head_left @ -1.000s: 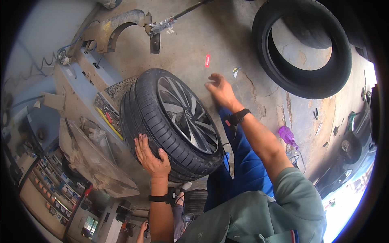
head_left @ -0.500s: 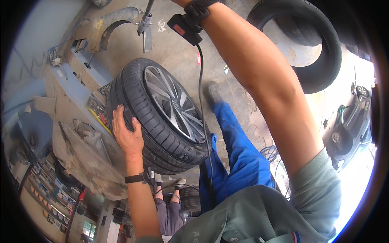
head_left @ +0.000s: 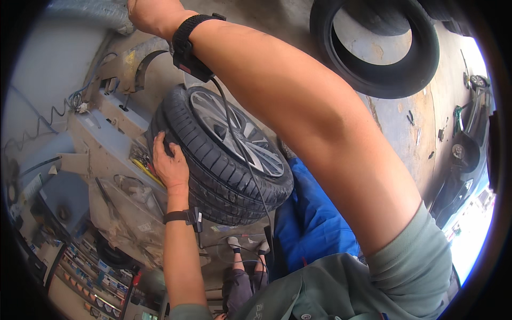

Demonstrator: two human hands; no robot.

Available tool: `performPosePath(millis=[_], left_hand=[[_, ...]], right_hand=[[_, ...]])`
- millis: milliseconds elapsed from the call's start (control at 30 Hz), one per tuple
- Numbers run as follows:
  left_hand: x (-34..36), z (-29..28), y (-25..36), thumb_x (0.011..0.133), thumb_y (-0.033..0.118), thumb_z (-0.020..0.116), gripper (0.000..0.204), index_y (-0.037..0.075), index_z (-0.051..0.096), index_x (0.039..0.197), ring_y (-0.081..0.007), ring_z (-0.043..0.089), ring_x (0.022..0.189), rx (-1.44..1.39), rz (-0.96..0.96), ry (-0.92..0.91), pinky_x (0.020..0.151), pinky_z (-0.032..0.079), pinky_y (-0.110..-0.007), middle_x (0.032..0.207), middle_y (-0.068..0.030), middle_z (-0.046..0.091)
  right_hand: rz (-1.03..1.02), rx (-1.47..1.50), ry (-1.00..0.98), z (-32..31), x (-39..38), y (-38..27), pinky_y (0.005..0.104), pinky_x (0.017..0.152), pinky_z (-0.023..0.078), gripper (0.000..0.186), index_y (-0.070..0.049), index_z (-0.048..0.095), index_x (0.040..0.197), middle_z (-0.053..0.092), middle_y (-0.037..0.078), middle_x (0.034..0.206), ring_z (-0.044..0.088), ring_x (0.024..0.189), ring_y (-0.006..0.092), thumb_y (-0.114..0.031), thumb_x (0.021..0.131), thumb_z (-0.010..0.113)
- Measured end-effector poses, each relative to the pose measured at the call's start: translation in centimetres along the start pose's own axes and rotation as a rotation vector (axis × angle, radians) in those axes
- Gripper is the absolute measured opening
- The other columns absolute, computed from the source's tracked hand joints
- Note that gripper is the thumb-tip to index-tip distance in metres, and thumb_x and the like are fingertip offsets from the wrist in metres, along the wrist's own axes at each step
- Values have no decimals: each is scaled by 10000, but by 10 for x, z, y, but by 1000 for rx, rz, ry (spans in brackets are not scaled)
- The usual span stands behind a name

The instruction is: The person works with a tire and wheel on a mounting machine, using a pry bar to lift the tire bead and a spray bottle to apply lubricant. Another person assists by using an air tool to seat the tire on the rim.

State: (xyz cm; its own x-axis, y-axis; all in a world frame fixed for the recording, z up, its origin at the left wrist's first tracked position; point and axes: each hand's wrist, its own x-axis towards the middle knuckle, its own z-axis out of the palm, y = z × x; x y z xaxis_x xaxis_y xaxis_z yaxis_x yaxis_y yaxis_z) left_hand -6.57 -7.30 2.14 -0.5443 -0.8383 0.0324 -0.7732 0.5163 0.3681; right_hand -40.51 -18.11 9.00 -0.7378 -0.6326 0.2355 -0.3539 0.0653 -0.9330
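Near left are stocked shelves (head_left: 88,277); beyond them, a dusty grey machine (head_left: 101,138). The right hand (head_left: 154,15) is at the far left, cut by the upper edge, its arm crossing above the wheel (head_left: 224,160) — whether those fingers grip anything, I cannot tell. The left hand (head_left: 170,165) rests on the wheel's tread, fingers spread, gripping nothing, seemingly to steady it. The wheel sits tilted beside the machine, left of centre — perhaps propped there. Another person's legs (head_left: 237,280) show nearer. Rightward spreads stained concrete floor (head_left: 394,122), with a loose tyre (head_left: 384,82) far right and a car (head_left: 469,165) beyond.
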Motion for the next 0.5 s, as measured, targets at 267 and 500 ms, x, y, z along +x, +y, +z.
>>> performPosePath(millis=[267,500], left_hand=[[-4,-13,-14,1043,238,482,453,35,547,1442,-398,534,1348,77,-51,-132,1129,412,-446,1466,-210,568],[-26,-33,8,1024,157,435,463,-20,527,1442,-438,487,1382,100,37,-29,1176,347,-502,1486,-244,538]], right_hand=[[118,-164,-190,8,-20,-18,469,928,567,474,-15,781,947,751,225,977,719,948,419,-319,1016,424],[79,-125,-123,-2,-4,-19,485,906,565,500,-4,775,913,744,240,934,710,920,440,-343,1026,425]])
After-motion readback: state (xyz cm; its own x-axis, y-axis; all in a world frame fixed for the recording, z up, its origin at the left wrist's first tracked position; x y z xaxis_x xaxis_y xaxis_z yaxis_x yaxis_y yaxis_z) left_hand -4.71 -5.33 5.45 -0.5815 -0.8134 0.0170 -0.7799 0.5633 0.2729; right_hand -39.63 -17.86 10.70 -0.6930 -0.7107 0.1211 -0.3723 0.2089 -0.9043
